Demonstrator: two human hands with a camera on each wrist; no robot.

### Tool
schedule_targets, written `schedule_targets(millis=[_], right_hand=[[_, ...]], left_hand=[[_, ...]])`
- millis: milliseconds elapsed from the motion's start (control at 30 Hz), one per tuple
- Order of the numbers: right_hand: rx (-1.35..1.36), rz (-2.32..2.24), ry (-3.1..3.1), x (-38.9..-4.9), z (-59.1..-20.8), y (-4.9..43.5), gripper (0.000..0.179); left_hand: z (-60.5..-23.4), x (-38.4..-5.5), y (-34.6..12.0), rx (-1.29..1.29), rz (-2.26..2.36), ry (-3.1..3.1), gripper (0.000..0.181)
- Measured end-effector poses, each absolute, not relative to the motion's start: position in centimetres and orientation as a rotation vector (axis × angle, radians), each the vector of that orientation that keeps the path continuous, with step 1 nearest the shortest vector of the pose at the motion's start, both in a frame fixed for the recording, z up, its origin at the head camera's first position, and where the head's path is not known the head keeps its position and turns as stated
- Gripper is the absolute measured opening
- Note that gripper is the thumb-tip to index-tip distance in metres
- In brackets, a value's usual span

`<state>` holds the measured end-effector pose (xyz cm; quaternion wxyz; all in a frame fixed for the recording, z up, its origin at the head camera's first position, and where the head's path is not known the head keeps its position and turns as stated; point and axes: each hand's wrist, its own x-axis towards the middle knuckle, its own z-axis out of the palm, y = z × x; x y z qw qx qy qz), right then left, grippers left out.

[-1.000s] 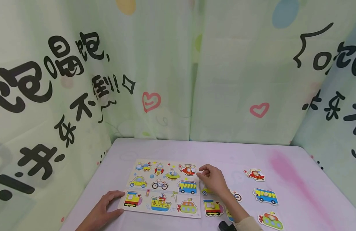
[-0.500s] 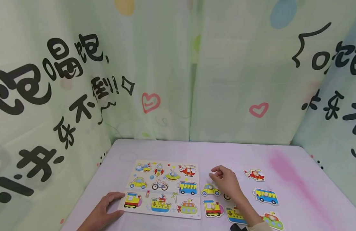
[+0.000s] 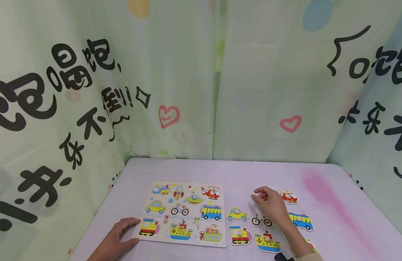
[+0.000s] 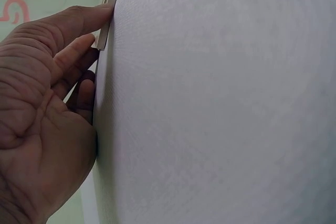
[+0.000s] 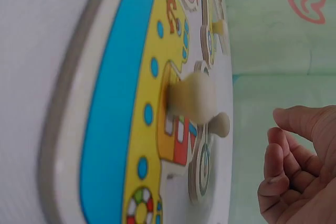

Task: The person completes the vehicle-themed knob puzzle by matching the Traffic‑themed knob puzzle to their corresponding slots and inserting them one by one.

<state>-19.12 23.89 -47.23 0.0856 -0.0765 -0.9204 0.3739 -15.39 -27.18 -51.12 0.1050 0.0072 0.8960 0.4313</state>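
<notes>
While my left hand (image 3: 117, 233) touches the near left corner of the puzzle board (image 3: 197, 214), forefinger on the left edge and thumb at the near one, my right hand (image 3: 272, 204) hangs over the table (image 3: 249, 174) with nothing in it, fingers loosely bent. That is how the head view has it. The board lies on the table's left half, well short of the far edge. Just off the board's right edge I have the car (image 3: 237, 214), with the train (image 3: 240, 235) on its near side. Further toward the table's right edge come the bicycle (image 3: 262, 220) and the ship (image 3: 268, 242). Beyond my right hand and forearm lie the helicopter (image 3: 290, 197) and the bus (image 3: 302, 221), each partly covered; of one more piece (image 3: 311, 245), only a corner peeks out past my arm.

From the left wrist, I see what the head view misses: the thin side of the board, my thumb tip against it and my other fingers behind, relaxed rather than clenched. No loose piece shows there.

The right wrist view brings the ship up large and shows its knob (image 5: 197, 98) standing out from the cabin, with the bicycle's smaller-looking knob (image 5: 219, 124) past it. It also makes plain that my thumb and forefinger are parted, and that my hand is clear of both knobs.
</notes>
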Motion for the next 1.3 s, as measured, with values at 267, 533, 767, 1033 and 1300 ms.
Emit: schedule_targets(millis=[267, 533, 767, 1033, 1300], right_hand=[[-0.22, 1.076, -2.727, -18.8, -47.4, 26.5, 0.03], [-0.218, 1.002, -2.734, -18.2, -47.4, 29.2, 0.031], [-0.272, 0.953, -2.756, -18.1, -47.9, 31.7, 0.033], [-0.328, 0.932, -2.799, -18.4, -47.7, 33.7, 0.039], [-0.341, 0.921, -2.83, -18.8, -47.9, 34.5, 0.037]], left_hand=[[-51.1, -15.2, -27.2, 0.035, 1.273, 2.644, 0.06], [-51.0, -15.2, -27.1, 0.036, 1.261, 2.648, 0.059], [-51.0, -15.3, -27.2, 0.056, 1.249, 2.656, 0.059], [-51.0, -15.4, -27.2, 0.057, 1.243, 2.667, 0.058], [-51.1, -15.4, -27.1, 0.036, 1.244, 2.668, 0.058]])
